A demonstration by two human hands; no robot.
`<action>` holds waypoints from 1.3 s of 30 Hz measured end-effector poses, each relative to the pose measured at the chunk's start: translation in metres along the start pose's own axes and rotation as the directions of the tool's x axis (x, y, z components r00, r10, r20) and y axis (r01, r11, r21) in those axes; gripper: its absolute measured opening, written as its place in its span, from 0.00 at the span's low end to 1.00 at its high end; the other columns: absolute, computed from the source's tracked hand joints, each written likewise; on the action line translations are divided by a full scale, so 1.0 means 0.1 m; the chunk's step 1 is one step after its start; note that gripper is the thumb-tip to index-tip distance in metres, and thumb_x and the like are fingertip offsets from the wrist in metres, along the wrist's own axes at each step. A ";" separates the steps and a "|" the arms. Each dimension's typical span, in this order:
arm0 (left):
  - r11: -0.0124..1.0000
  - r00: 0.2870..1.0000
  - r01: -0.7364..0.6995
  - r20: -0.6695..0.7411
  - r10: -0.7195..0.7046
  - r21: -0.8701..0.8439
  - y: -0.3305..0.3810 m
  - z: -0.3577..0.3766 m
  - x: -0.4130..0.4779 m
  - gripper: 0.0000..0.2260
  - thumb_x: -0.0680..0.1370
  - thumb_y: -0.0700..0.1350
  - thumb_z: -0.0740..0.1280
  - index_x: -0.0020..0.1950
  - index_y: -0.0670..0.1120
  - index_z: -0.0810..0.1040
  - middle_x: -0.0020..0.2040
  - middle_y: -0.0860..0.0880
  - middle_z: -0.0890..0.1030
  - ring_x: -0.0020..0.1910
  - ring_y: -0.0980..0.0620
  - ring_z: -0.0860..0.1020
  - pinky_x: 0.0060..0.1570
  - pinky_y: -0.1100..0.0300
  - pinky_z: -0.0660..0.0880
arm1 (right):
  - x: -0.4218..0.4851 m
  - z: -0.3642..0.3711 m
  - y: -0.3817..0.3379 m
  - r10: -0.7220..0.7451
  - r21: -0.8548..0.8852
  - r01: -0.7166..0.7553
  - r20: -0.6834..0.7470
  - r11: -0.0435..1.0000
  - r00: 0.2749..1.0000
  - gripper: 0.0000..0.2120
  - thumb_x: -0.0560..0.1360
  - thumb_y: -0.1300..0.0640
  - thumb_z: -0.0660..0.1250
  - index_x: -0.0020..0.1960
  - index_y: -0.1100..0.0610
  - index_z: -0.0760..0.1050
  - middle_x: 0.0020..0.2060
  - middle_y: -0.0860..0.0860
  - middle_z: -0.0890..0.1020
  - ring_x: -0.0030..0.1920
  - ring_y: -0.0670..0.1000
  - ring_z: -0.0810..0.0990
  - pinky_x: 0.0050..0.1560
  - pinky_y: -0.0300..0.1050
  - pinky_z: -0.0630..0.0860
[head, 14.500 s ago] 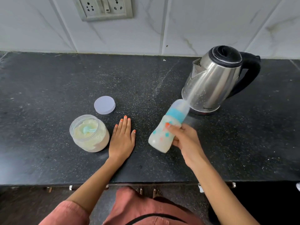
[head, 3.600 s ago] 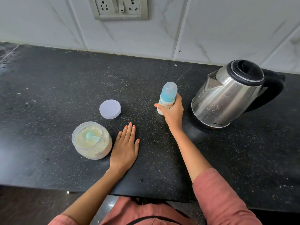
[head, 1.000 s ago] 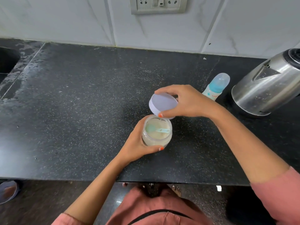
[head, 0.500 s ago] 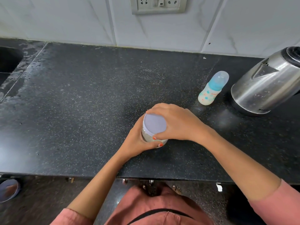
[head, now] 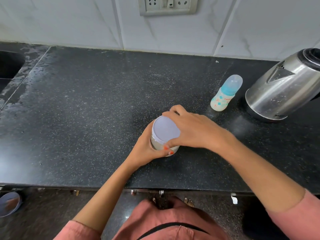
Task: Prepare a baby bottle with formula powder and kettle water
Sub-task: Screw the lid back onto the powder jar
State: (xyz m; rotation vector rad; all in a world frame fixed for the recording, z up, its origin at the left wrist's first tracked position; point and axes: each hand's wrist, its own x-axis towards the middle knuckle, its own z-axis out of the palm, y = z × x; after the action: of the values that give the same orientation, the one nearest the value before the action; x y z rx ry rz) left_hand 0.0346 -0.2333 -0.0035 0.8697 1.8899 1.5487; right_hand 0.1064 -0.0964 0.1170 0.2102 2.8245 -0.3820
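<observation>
The clear formula jar (head: 156, 145) stands on the black counter (head: 86, 110) near its front edge, and my left hand (head: 147, 149) wraps its side. Its pale lilac lid (head: 165, 129) sits on top, gripped at the rim by my right hand (head: 194, 130). The powder and scoop inside are hidden. The baby bottle (head: 225, 94), with a teal collar, a clear cap and milky liquid inside, stands upright and untouched at the right. The steel kettle (head: 280, 89) sits just right of it.
A sink (head: 8, 66) opens at the far left, with wet counter around it. A wall socket (head: 167, 5) is on the tiled backsplash. Below the counter edge, a small bowl (head: 8, 203) lies on the floor at left.
My right hand brought the lid down from above the open jar onto its mouth and now grips its rim. My left hand keeps holding the jar. The bottle and kettle stay put.
</observation>
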 end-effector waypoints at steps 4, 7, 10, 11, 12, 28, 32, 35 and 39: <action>1.000 1.000 -0.006 -0.005 0.006 0.031 -0.02 0.00 0.00 0.36 0.59 0.55 0.76 0.62 0.66 0.63 0.61 0.64 0.72 0.61 0.68 0.70 0.54 0.76 0.66 | 0.04 -0.13 0.04 -0.218 -0.036 0.228 0.184 0.973 0.958 0.41 0.70 0.60 0.71 0.73 0.42 0.51 0.75 0.45 0.45 0.74 0.49 0.47 0.68 0.50 0.62; 0.999 1.000 0.009 -0.006 -0.008 0.039 -0.04 0.00 0.00 0.38 0.57 0.57 0.76 0.63 0.66 0.62 0.62 0.66 0.70 0.62 0.70 0.68 0.56 0.76 0.65 | 0.09 -0.12 0.02 -0.261 -0.047 0.280 0.243 0.959 0.934 0.34 0.72 0.64 0.66 0.72 0.44 0.58 0.74 0.46 0.53 0.73 0.49 0.50 0.67 0.51 0.65; 0.999 1.000 0.007 -0.009 -0.007 0.031 -0.02 0.01 0.00 0.38 0.57 0.57 0.76 0.63 0.65 0.62 0.62 0.64 0.71 0.62 0.67 0.69 0.57 0.74 0.66 | 0.09 -0.11 0.00 -0.254 -0.082 0.271 0.173 0.959 0.952 0.32 0.70 0.59 0.68 0.70 0.43 0.61 0.69 0.48 0.63 0.68 0.52 0.61 0.58 0.50 0.71; 1.000 1.000 0.002 -0.008 -0.002 0.027 -0.02 0.01 0.01 0.38 0.58 0.56 0.77 0.63 0.65 0.63 0.62 0.62 0.72 0.62 0.65 0.70 0.57 0.73 0.67 | 0.09 -0.10 -0.01 -0.238 -0.121 0.253 0.128 0.960 0.963 0.32 0.70 0.55 0.69 0.70 0.42 0.61 0.67 0.48 0.65 0.65 0.53 0.64 0.53 0.47 0.71; 1.000 1.000 -0.005 -0.003 0.005 0.023 -0.02 0.01 0.01 0.38 0.58 0.55 0.77 0.64 0.66 0.63 0.62 0.60 0.73 0.62 0.64 0.71 0.57 0.72 0.68 | 0.09 -0.08 -0.02 -0.221 -0.172 0.231 0.075 0.958 0.972 0.33 0.69 0.50 0.70 0.70 0.41 0.60 0.65 0.48 0.66 0.63 0.53 0.67 0.48 0.46 0.69; 0.999 1.000 -0.003 -0.010 0.003 0.047 -0.02 0.00 0.00 0.37 0.59 0.55 0.77 0.62 0.71 0.62 0.60 0.70 0.71 0.61 0.70 0.69 0.54 0.77 0.65 | 0.10 -0.12 0.00 -0.228 0.007 0.234 0.244 0.972 0.943 0.40 0.69 0.59 0.71 0.73 0.44 0.53 0.76 0.49 0.49 0.74 0.52 0.54 0.70 0.48 0.60; 1.000 1.000 0.003 -0.011 -0.003 0.025 -0.02 0.01 -0.01 0.37 0.57 0.56 0.76 0.63 0.64 0.64 0.60 0.65 0.71 0.59 0.71 0.69 0.53 0.78 0.65 | 0.13 -0.10 0.02 -0.276 -0.062 0.292 0.186 0.954 0.943 0.34 0.69 0.60 0.70 0.70 0.44 0.62 0.70 0.49 0.62 0.67 0.53 0.66 0.62 0.51 0.69; 1.000 1.000 -0.008 -0.012 0.008 0.025 0.00 0.01 -0.01 0.35 0.58 0.54 0.76 0.62 0.64 0.65 0.59 0.62 0.74 0.58 0.68 0.71 0.52 0.76 0.66 | 0.11 -0.05 -0.01 -0.235 -0.129 0.240 0.056 0.962 0.970 0.33 0.67 0.51 0.71 0.69 0.41 0.63 0.64 0.48 0.68 0.59 0.53 0.74 0.48 0.45 0.69; 1.000 1.000 -0.008 -0.007 0.008 0.007 0.01 0.01 -0.01 0.36 0.59 0.53 0.77 0.63 0.65 0.64 0.59 0.61 0.74 0.58 0.66 0.72 0.52 0.74 0.68 | 0.09 0.05 -0.05 -0.121 -0.141 0.108 -0.086 0.984 0.989 0.35 0.67 0.44 0.69 0.71 0.45 0.62 0.60 0.52 0.71 0.52 0.57 0.78 0.45 0.46 0.71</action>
State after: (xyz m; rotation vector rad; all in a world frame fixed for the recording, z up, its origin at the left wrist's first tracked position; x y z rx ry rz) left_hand 0.0357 -0.2335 -0.0030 0.8767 1.9000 1.5526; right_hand 0.0979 -0.1021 0.1108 0.0374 2.9502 -0.2076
